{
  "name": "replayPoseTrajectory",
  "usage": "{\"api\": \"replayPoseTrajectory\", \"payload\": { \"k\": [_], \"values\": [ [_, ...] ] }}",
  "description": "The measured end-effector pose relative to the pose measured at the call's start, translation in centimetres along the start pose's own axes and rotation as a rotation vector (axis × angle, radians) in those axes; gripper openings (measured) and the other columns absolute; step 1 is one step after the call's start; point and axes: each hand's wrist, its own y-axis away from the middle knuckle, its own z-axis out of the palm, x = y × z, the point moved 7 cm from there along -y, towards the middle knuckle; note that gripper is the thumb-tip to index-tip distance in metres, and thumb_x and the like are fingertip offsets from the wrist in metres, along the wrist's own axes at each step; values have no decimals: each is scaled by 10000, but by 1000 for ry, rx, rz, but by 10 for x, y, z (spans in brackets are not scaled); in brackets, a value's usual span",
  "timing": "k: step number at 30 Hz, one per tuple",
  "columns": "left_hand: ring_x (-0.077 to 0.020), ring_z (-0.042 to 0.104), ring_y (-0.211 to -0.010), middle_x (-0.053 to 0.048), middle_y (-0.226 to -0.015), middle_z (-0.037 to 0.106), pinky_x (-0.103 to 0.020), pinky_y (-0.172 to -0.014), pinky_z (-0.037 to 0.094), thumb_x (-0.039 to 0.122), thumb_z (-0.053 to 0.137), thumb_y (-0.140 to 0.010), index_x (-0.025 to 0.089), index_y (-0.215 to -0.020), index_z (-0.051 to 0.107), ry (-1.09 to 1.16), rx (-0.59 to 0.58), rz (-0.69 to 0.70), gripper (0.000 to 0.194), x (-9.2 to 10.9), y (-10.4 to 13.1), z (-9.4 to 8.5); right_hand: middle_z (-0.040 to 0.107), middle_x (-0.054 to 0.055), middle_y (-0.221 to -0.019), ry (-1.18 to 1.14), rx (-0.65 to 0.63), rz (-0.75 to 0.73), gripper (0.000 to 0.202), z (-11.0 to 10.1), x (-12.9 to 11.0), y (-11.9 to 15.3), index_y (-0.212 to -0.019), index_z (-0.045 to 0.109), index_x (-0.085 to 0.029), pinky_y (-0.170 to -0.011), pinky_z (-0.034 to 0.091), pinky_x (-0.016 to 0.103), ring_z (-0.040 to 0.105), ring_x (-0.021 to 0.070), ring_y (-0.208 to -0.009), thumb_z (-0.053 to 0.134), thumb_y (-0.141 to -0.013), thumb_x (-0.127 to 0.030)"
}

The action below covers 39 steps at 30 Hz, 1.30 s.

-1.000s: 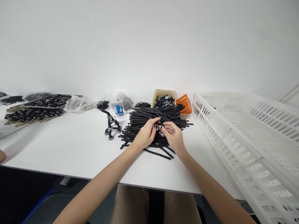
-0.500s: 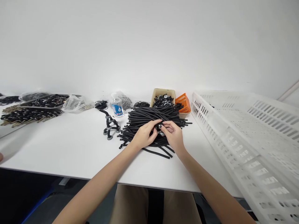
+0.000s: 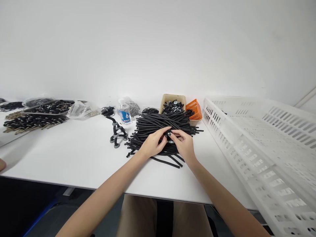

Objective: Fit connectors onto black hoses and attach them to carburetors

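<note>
Over a pile of thin black tubes [image 3: 160, 121], both my hands are closed on one small black part [image 3: 168, 133] with a grey, ring-like piece. My left hand [image 3: 155, 142] pinches it from the left between thumb and fingers. From the right, my right hand [image 3: 183, 143] grips it, fingertips almost meeting those of the left. The fingers cover most of the part, so its exact kind is hidden. Left of the pile stands a branching figure of black tubes and grey rings [image 3: 116, 131].
A clear bottle with a blue label [image 3: 125, 115] stands behind the figure. Behind the pile are a beige bin [image 3: 163, 98] of black and grey parts and an orange basket [image 3: 197, 110]. A large white crate [image 3: 237, 141] borders the right. Another person's hand [image 3: 2, 164] shows at the left edge.
My hands stay in nearly the same place, with the right fingers slightly shifted around the small black part. The other person's hand reaches a little farther into view at the left.
</note>
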Motion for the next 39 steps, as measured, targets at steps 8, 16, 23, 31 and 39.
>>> {"api": "replayPoseTrajectory", "payload": {
  "k": [8, 16, 23, 31, 39],
  "values": [
    [-192, 648, -1130, -106, -1251, 664, -354, -1013, 522, 225, 421, -988, 175, -1321, 538, 15, -4, -2, 357, 2, -1, -1, 690, 33, -795, -147, 54, 64, 211, -5, 3, -4, -844, 710, -196, -732, 563, 327, 649, 175, -745, 765, -712, -351],
    [-172, 681, -981, -93, -1166, 682, -321, -923, 554, 229, 447, -976, 187, -1285, 547, 28, -12, -84, 328, -3, 0, 0, 688, 33, -718, -125, 7, 39, 255, -3, 0, -5, -751, 677, -191, -697, 560, 330, 640, 179, -696, 762, -717, -430],
    [-166, 653, -1083, -82, -1199, 671, -321, -980, 527, 213, 397, -992, 210, -1320, 533, 52, 3, -24, 355, 3, -1, -5, 722, 60, -800, -52, -10, -12, 241, -3, -5, -4, -813, 700, -193, -722, 580, 348, 682, 213, -762, 726, -752, -425],
    [-164, 707, -864, -56, -1042, 722, -292, -830, 571, 207, 451, -951, 193, -1205, 562, 26, -22, -147, 278, 0, 1, -6, 726, 78, -917, 292, -35, -403, 145, -8, -38, 0, -901, 705, -213, -784, 572, 390, 684, 235, -845, 572, -864, -254],
    [-199, 719, -856, -53, -1016, 733, -273, -778, 578, 235, 442, -953, 216, -1175, 581, 1, -1, -15, 263, 12, 2, -12, 745, 39, -996, 416, -335, -963, 374, 42, -190, 76, -1078, 660, -275, -862, 573, 364, 690, 219, -932, 549, -792, -62]
  ]
}}
